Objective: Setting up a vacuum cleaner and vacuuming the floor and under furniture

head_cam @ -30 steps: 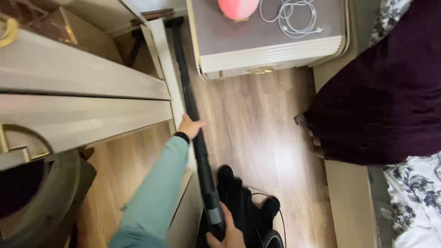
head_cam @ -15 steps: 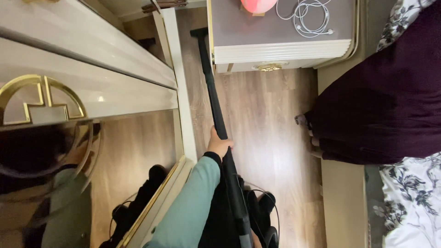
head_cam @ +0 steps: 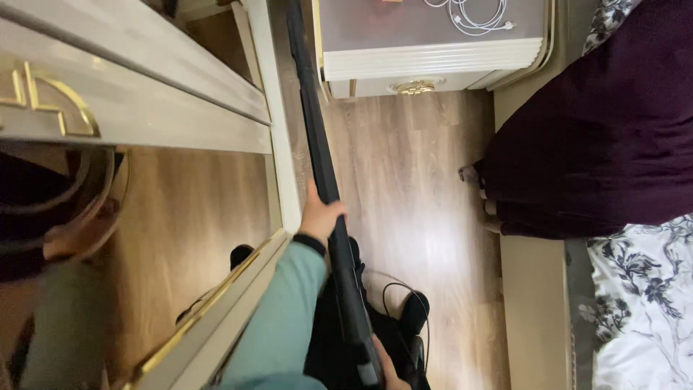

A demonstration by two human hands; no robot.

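The left hand point(head_cam: 319, 214), in a teal sleeve with a dark cuff, has its grip wrapped around the middle of a long black vacuum tube point(head_cam: 317, 137). The right hand point(head_cam: 386, 368) shows only partly at the lower edge, its grip closed on the tube's thicker grey lower section. The tube is rigid and matte, and it runs from the bottom of the view up over the wood-grain laminate floor point(head_cam: 404, 180), through the gap between the glossy cream wardrobe point(head_cam: 144, 108) and the bedside cabinet point(head_cam: 433, 58); its far end is out of view. The wardrobe bears a curved gold handle point(head_cam: 50, 105) and a mirrored panel. A coiled white cable point(head_cam: 469, 14) lies on the cabinet top. A dark purple blanket point(head_cam: 599, 130) drapes over the bed, above a floral sheet point(head_cam: 642, 289).
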